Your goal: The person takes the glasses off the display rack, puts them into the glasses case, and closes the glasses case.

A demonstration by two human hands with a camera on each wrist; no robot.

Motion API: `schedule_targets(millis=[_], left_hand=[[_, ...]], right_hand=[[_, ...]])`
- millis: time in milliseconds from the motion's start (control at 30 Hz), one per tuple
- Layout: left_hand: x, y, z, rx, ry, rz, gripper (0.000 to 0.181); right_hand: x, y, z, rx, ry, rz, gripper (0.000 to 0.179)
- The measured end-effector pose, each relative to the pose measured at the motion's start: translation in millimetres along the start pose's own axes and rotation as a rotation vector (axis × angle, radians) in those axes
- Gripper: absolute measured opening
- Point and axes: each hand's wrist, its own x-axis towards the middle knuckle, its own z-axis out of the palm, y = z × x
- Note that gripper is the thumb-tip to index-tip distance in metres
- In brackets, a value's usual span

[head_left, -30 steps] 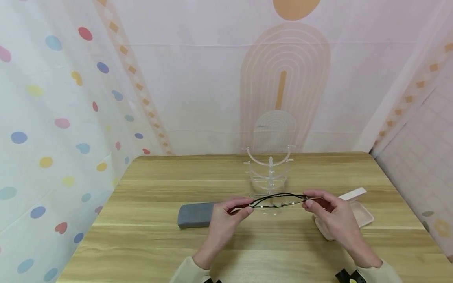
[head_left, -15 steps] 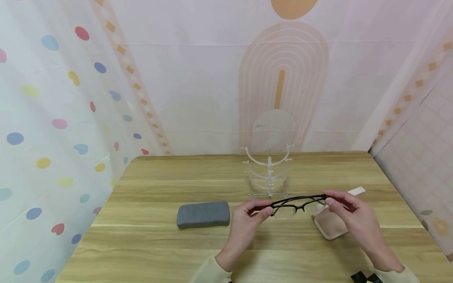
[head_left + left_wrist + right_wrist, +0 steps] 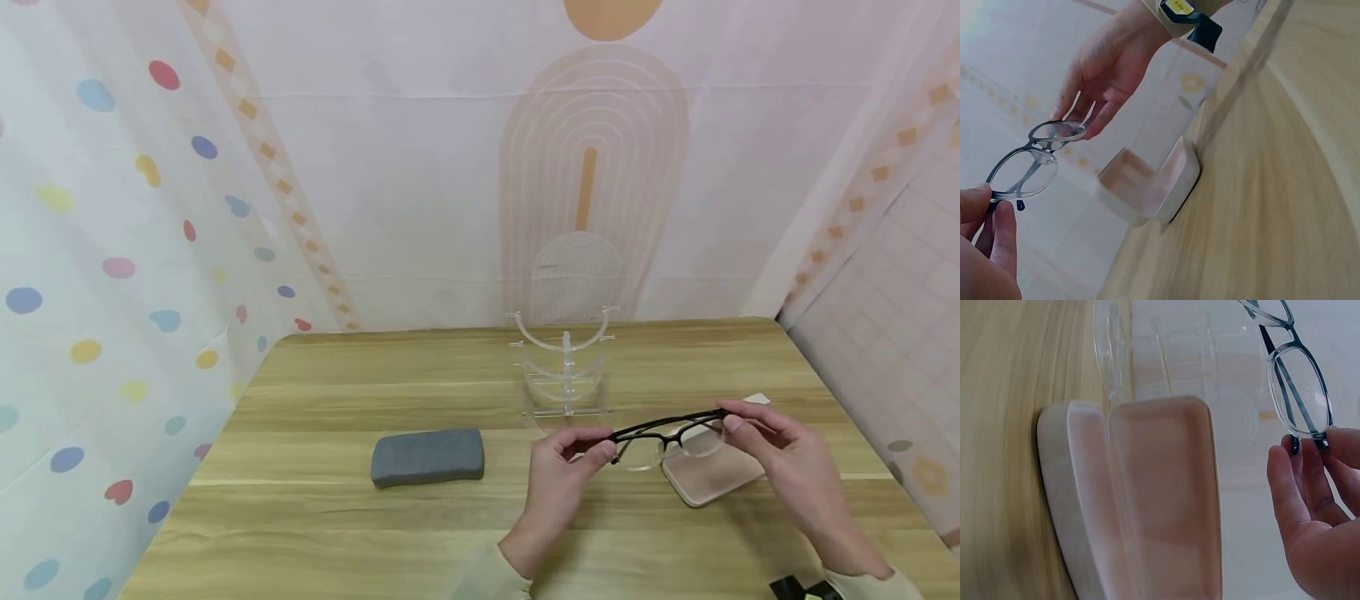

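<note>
A pair of glasses with black upper rims and clear lower rims is held level between both hands, its temples folded in. My left hand pinches one end between thumb and fingers. At the other end, my right hand pinches the hinge corner. Beneath and beside the glasses stands an open glasses case, pink inside and pale outside, partly hidden by the right hand. In the right wrist view its lining shows bare, with the lid raised.
A closed grey glasses case lies on the wooden table, left of the hands. Behind the hands stands a clear tiered glasses stand with nothing hung on it. A patterned curtain rises at the table's back edge.
Both hands have carried the glasses rightward, from in front of the clear stand to over the open case. The lens fronts have turned more into view, and the grey case is uncovered.
</note>
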Motion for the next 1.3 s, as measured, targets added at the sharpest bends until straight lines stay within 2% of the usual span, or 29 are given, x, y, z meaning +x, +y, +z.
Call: schedule_targets(millis=[233, 533, 833, 1133, 1300], left_hand=[[-0.1, -6.4, 17.6, -0.039, -0.022, -0.022, 0.016], [-0.3, -17.7, 35.6, -0.031, -0.046, -0.025, 0.017], [2.4, -28.7, 52.4, -0.007, -0.040, -0.047, 0.014], [6.2, -40.2, 65.1, 0.021, 0.028, -0.046, 0.012], [6.5, -45.4, 69.4, 0.076, 0.048, -0.051, 0.011]], right_hand=[[-1.1, 7, -16, 0.026, 0.014, 0.030, 0.027], [-1.3, 17, -35, 0.053, -0.009, 0.010, 0.029], [4.4, 25, -53, -0.161, -0.001, 0.021, 0.027], [8.5, 30, -62, -0.222, 0.015, 0.084, 0.025], [10.8, 33, -65, -0.269, 0.008, 0.115, 0.026]])
